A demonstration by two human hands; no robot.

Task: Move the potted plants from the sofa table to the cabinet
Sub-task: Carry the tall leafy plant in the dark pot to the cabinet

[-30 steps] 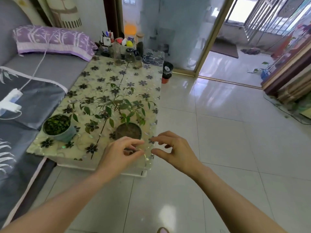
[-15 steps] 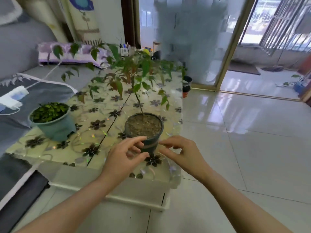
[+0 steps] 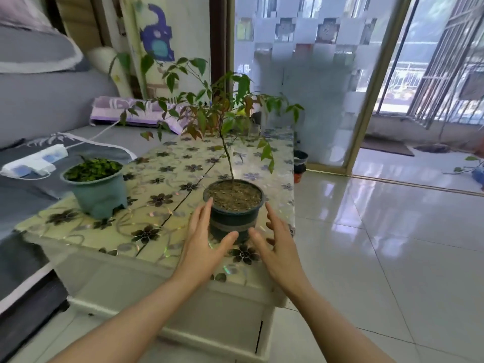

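Left hand [image 3: 203, 242] spread wide at the left side of the dark pot [image 3: 234, 210], fingers straight and reaching up along its wall, thumb curving under the front; touching the pot or only just beside it, cannot tell for sure. Right hand [image 3: 279, 241] also spread wide, at the right side of the same pot, with a small gap visible between fingers and pot wall. Nothing held by either hand yet.

Dark pot standing upright near the front right corner of the sofa table [image 3: 86, 241], on the flowered cover, filled with brown soil and carrying a thin stem with long green and reddish leaves. Second plant, a low leafy one in a green pot [image 3: 97, 191], standing at the left edge of the same table, well apart from both hands. Grey sofa [image 3: 39, 100] just behind it, with a white power strip [image 3: 34, 161] lying on the seat.

Judged progress: very early. 0 of 2 pots carried away, both standing on the table. Cabinet not visible in this view. Left to do, probably: closing both hands around the dark pot, lifting it level so the soil stays in, carrying it to the cabinet, then the same for the green pot.
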